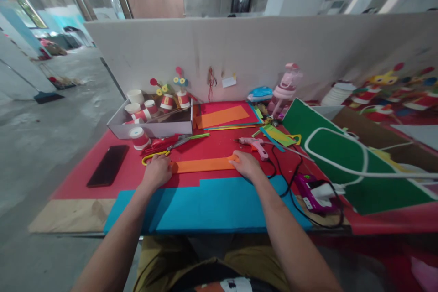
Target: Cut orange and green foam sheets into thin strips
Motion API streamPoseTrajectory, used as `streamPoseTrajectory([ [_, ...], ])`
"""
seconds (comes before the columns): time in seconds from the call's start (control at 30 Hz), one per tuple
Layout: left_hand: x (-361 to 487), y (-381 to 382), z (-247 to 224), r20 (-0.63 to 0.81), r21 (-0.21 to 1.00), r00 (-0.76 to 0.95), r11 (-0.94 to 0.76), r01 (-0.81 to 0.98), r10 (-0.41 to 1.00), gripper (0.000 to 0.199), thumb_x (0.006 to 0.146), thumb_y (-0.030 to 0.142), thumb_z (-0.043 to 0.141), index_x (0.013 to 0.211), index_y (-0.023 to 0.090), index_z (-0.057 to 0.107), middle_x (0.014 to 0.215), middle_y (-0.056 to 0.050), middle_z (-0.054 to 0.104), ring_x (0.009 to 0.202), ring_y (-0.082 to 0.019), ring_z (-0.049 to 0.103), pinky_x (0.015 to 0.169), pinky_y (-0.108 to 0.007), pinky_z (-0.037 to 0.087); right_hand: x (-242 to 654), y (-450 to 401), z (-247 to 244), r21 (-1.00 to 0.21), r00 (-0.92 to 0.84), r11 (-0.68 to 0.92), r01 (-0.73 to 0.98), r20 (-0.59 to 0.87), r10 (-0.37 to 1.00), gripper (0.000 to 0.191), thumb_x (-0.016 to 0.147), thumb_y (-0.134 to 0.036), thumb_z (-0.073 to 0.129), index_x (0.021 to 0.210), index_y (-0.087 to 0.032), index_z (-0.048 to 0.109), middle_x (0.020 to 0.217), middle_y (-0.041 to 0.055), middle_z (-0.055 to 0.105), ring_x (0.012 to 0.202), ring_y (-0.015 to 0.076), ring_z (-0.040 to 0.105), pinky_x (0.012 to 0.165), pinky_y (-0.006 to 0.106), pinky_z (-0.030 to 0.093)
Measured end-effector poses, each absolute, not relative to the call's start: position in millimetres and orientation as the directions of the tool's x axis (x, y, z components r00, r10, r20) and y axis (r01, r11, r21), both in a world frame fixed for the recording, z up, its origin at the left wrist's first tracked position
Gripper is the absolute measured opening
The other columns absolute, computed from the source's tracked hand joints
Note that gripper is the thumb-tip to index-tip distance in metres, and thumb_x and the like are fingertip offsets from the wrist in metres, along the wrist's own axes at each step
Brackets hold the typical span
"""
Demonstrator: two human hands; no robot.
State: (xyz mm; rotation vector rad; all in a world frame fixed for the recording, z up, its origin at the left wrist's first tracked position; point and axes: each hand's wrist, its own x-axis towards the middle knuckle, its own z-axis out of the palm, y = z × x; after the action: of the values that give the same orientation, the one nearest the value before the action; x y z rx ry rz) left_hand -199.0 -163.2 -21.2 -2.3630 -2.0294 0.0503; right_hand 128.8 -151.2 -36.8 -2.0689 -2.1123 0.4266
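Observation:
A long orange paper strip (pixel 203 165) lies stretched between my two hands, low over the red table covering. My left hand (pixel 158 171) is closed on its left end, with the fingers curled. At the right end, my right hand (pixel 245 164) grips the strip, thumb on top. Just beyond my left hand are yellow-handled scissors (pixel 167 149), their handle loop partly behind the knuckles. A pink glue gun (pixel 253 145) lies beyond my right hand, its nozzle pointing left. Blue paper (pixel 205 207) covers the table's front edge beneath my forearms.
A black phone (pixel 108 165) lies at left. Behind it, a box (pixel 150 130) holds paper cups and cup figures. Orange sheets (pixel 224 116) lie at the back. At right are a purple power box (pixel 313 194), cables and a green board (pixel 342 159).

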Motion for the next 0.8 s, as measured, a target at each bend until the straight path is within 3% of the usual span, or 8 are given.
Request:
streamPoseTrajectory([
  [0.1, -193, -170, -20, 0.084, -0.080, 0.130, -0.123, 0.989, 0.988, 0.046, 0.091, 0.023, 0.044, 0.136, 0.018, 0.055, 0.136, -0.019, 0.057, 0.121, -0.036, 0.053, 0.093, -0.051, 0.047, 128, -154, -34, -0.341, -0.007, -0.022, 0.940, -0.083, 0.996, 0.030, 0.090, -0.037, 0.062, 0.115, -0.021, 0.058, 0.105, 0.0106, 0.072, 0.096, 0.0272, 0.066, 0.063, 0.029, 0.036],
  [0.17, -190, -173, -20, 0.146, -0.114, 0.237, -0.222, 0.968, 0.960, 0.056, 0.093, 0.018, 0.043, 0.147, 0.032, 0.044, 0.152, -0.014, 0.044, 0.132, -0.037, 0.045, 0.103, -0.057, 0.039, 128, -156, -33, -0.382, -0.012, -0.010, 0.924, -0.055, 0.998, 0.037, 0.089, -0.034, 0.064, 0.122, -0.021, 0.053, 0.111, 0.0108, 0.071, 0.099, 0.0271, 0.066, 0.067, 0.029, 0.040],
  [0.23, -188, -174, -20, 0.139, -0.139, 0.440, -0.422, 0.896, 0.887, 0.065, 0.093, 0.010, 0.041, 0.146, 0.047, 0.041, 0.161, -0.002, 0.031, 0.145, -0.036, 0.030, 0.113, -0.060, 0.027, 128, -157, -34, -0.421, -0.041, 0.030, 0.907, -0.017, 0.999, 0.044, 0.088, -0.031, 0.066, 0.128, -0.021, 0.049, 0.123, 0.0121, 0.066, 0.107, 0.0273, 0.063, 0.073, 0.030, 0.043],
  [0.33, -190, -169, -24, 0.060, -0.143, 0.646, -0.634, 0.760, 0.761, 0.074, 0.091, 0.005, 0.044, 0.143, 0.058, 0.038, 0.163, 0.006, 0.027, 0.151, -0.033, 0.019, 0.118, -0.061, 0.018, 130, -158, -37, -0.450, -0.081, 0.092, 0.888, 0.044, 0.996, 0.051, 0.088, -0.028, 0.066, 0.134, -0.020, 0.046, 0.130, 0.0142, 0.061, 0.115, 0.0274, 0.059, 0.084, 0.032, 0.046],
  [0.57, -201, -156, -37, 0.019, -0.232, 0.740, -0.717, 0.657, 0.672, 0.080, 0.090, 0.004, 0.047, 0.147, 0.057, 0.027, 0.163, 0.004, 0.027, 0.149, -0.038, 0.022, 0.112, -0.067, 0.025, 133, -161, -34, -0.365, -0.090, 0.138, 0.921, 0.146, 0.985, 0.054, 0.087, -0.017, 0.063, 0.138, -0.019, 0.050, 0.125, 0.0164, 0.062, 0.112, 0.0286, 0.060, 0.091, 0.038, 0.047],
  [0.67, -202, -154, -38, 0.025, -0.252, 0.754, -0.726, 0.640, 0.656, 0.080, 0.090, 0.006, 0.049, 0.147, 0.057, 0.027, 0.163, 0.004, 0.027, 0.148, -0.038, 0.025, 0.110, -0.066, 0.028, 113, -172, -27, -0.264, -0.051, 0.141, 0.954, 0.321, 0.946, 0.049, 0.089, -0.009, 0.052, 0.138, -0.015, 0.053, 0.137, 0.0197, 0.056, 0.127, 0.0332, 0.050, 0.103, 0.047, 0.041],
  [0.73, -202, -154, -38, 0.031, -0.261, 0.758, -0.726, 0.636, 0.652, 0.076, 0.091, 0.009, 0.051, 0.146, 0.057, 0.030, 0.162, 0.005, 0.029, 0.147, -0.037, 0.028, 0.110, -0.065, 0.029, 88, -185, -28, -0.220, -0.194, 0.309, 0.925, 0.425, 0.884, 0.048, 0.093, -0.007, 0.041, 0.140, -0.013, 0.053, 0.145, 0.0180, 0.051, 0.139, 0.0315, 0.039, 0.115, 0.050, 0.029],
  [0.8, -203, -154, -39, 0.042, -0.267, 0.760, -0.725, 0.634, 0.649, 0.070, 0.091, 0.012, 0.052, 0.145, 0.054, 0.037, 0.161, 0.004, 0.032, 0.146, -0.037, 0.030, 0.111, -0.063, 0.030, 60, -200, -33, -0.179, -0.506, 0.594, 0.784, 0.371, 0.779, 0.047, 0.099, -0.020, 0.040, 0.146, -0.016, 0.047, 0.150, 0.0118, 0.048, 0.145, 0.0279, 0.032, 0.121, 0.050, 0.018],
])
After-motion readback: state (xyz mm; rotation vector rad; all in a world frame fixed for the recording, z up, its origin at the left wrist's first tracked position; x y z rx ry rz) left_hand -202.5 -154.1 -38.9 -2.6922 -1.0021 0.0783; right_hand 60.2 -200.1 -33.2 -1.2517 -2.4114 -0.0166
